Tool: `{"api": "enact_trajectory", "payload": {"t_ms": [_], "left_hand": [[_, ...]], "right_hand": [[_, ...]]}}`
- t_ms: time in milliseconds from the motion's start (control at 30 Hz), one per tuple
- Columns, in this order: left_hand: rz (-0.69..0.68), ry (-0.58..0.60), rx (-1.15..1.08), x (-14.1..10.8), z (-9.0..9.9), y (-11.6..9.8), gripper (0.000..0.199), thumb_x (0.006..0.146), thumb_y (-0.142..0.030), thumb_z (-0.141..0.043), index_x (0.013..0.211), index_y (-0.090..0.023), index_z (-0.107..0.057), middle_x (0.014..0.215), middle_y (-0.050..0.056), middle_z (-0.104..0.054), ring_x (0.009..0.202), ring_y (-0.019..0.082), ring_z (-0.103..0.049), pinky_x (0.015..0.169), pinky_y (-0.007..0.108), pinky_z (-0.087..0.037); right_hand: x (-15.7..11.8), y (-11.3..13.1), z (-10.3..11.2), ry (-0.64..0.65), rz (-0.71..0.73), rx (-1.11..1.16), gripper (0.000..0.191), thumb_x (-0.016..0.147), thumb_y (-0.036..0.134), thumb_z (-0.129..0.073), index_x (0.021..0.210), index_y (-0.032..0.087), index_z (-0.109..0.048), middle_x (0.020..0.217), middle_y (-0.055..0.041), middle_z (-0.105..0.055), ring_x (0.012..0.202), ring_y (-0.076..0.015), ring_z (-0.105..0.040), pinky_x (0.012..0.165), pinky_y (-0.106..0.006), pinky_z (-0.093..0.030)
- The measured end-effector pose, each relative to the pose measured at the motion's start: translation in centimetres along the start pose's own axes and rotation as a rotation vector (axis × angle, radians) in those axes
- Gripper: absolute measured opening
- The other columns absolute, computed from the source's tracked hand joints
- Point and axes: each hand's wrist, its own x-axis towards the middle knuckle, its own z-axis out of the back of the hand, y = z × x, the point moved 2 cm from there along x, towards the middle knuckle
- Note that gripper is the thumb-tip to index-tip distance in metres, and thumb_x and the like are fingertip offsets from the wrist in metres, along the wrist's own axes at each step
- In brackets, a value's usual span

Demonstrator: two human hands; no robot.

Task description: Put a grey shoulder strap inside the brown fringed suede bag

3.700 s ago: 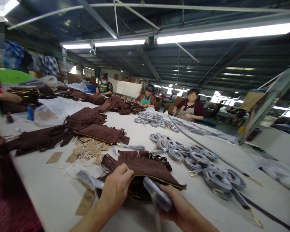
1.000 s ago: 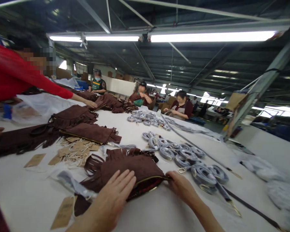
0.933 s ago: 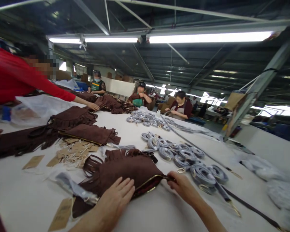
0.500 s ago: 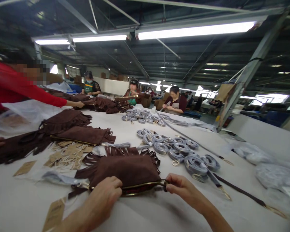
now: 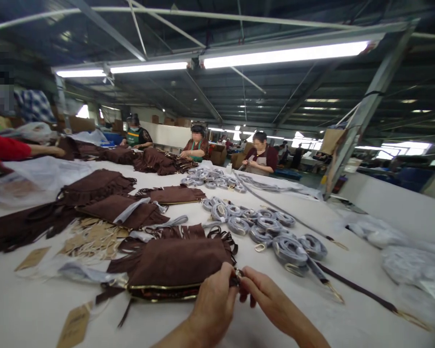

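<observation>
A dark brown fringed bag (image 5: 181, 258) lies before me, its gold-rimmed opening toward me and slightly apart. At the bag's right end, my left hand (image 5: 217, 292) is closed on the corner beside the metal fitting (image 5: 237, 274). My right hand (image 5: 263, 292) pinches that same end from the right, fingertips close to the left ones. What exactly sits between the fingers is partly hidden. Left of the bag are a plastic-wrapped grey strip (image 5: 83, 270) and a cardboard tag (image 5: 74, 324).
Several plastic-wrapped coiled straps (image 5: 270, 224) with gold clasps spread to the right. A pile of tags (image 5: 94, 237) and more brown bags (image 5: 97, 186) lie left. A co-worker's red sleeve (image 5: 7, 145) reaches in at far left. Plastic bags (image 5: 409, 261) lie at right.
My left hand has moved right, from the bag's middle to its right end, meeting my right hand. The red-sleeved arm has drawn back left; another brown bag now lies behind mine.
</observation>
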Motion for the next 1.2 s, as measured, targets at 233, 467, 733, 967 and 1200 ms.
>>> {"api": "enact_trajectory", "payload": {"t_ms": [233,467,733,967,1200], "left_hand": [[-0.038,0.126,0.542,0.3,0.9,-2.0,0.018,0.093,-0.016,-0.039,0.102,-0.021,-0.055,0.091,0.010,-0.072,0.084,0.030,-0.070,0.070,0.038,-0.051],[0.072,0.111,0.723,-2.4,3.4,-2.1,0.027,0.090,-0.014,-0.037,0.108,-0.018,-0.057,0.087,0.011,-0.073,0.082,0.033,-0.069,0.074,0.045,-0.052],[0.195,0.072,0.427,-3.3,6.2,-1.9,0.020,0.087,-0.022,-0.042,0.080,-0.020,-0.061,0.077,0.002,-0.071,0.076,0.020,-0.067,0.068,0.027,-0.046],[0.288,0.005,0.655,-5.7,7.5,1.4,0.017,0.089,-0.027,-0.045,0.085,-0.022,-0.061,0.086,0.004,-0.072,0.085,0.024,-0.068,0.071,0.031,-0.045],[0.343,0.055,0.735,-8.7,11.0,4.7,0.018,0.091,-0.024,-0.044,0.083,-0.022,-0.059,0.086,0.004,-0.071,0.085,0.023,-0.067,0.071,0.030,-0.045]], "right_hand": [[-1.3,2.2,1.8,0.038,-0.011,-0.483,0.033,0.095,0.037,-0.035,0.069,0.022,-0.048,0.069,0.0002,-0.062,0.069,-0.0166,-0.058,0.066,-0.028,-0.039],[-1.5,3.6,1.1,0.119,0.003,-0.529,0.029,0.089,0.029,-0.041,0.063,0.021,-0.049,0.062,0.0011,-0.061,0.061,-0.0134,-0.056,0.058,-0.023,-0.035],[-1.0,5.1,-1.7,0.062,0.139,-0.482,0.025,0.082,0.026,-0.038,0.058,0.022,-0.035,0.054,0.0041,-0.046,0.055,-0.0115,-0.044,0.054,-0.025,-0.027],[-1.3,3.6,-0.7,0.101,0.104,-0.540,0.024,0.081,0.027,-0.038,0.058,0.022,-0.031,0.055,0.0049,-0.039,0.054,-0.0116,-0.041,0.052,-0.026,-0.024],[-0.5,1.2,0.0,0.210,0.014,-0.453,0.025,0.085,0.035,-0.036,0.063,0.022,-0.039,0.057,0.0029,-0.048,0.057,-0.0141,-0.051,0.055,-0.024,-0.033]]}}
